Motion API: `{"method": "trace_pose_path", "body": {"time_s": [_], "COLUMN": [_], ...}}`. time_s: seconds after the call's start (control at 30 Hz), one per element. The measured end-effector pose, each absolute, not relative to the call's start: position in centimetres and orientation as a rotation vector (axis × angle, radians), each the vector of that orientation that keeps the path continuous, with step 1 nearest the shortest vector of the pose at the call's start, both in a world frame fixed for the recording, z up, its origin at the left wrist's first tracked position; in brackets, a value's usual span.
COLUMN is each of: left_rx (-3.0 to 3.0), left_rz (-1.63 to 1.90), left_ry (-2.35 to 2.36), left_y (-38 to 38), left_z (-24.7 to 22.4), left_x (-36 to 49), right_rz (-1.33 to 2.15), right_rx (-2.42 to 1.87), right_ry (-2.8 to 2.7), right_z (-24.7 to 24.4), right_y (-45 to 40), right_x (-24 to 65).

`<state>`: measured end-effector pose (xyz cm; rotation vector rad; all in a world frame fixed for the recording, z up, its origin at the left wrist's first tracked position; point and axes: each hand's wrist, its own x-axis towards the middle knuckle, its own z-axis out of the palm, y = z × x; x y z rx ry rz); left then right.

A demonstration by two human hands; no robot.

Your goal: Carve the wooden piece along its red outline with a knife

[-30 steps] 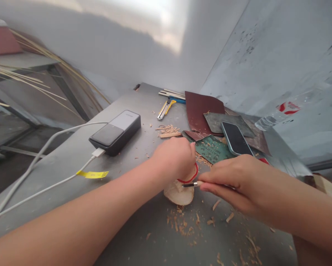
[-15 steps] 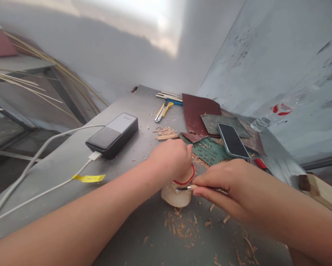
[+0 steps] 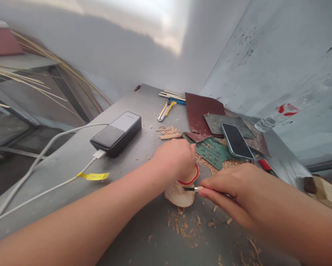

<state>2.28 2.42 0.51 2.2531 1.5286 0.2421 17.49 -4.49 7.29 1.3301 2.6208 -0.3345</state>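
A pale piece of carved wood [image 3: 179, 197], with a shallow face and rough rim, sits low in front of me. My left hand [image 3: 178, 157] is closed over its far side, knuckles up, and most of its fingers are hidden. A red-edged rim [image 3: 192, 180] shows just under that hand. In my right hand [image 3: 235, 186] is a carving chisel [image 3: 196, 189] with a slim dark blade, a metal ferrule and a light wooden handle. The blade points left and lies over the wood's face; whether it touches cannot be made out.
Wood shavings [image 3: 186, 232] lie about the metal table [image 3: 127, 203]. Beyond are a power bank [image 3: 116, 133] with white cable, a yellow utility knife [image 3: 166, 111], sandpaper sheets [image 3: 202, 112], a phone [image 3: 236, 140] and a plastic bottle [image 3: 277, 116]. A wall stands behind.
The chisel has drawn slightly right across the wood's face. My left hand keeps its hold on the wood. The whole view has shifted a little.
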Motion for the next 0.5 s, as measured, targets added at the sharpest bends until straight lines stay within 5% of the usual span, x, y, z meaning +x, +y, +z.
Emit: {"method": "trace_pose_path", "body": {"time_s": [0.5], "left_rx": [2.295], "left_rz": [0.215], "left_ry": [1.518], "left_y": [2.4], "left_z": [0.4], "left_x": [2.33], "right_rz": [-0.364], "right_rx": [1.258], "right_ry": [2.637], "right_z": [7.23], "right_y": [-3.93], "right_x": [17.47]}}
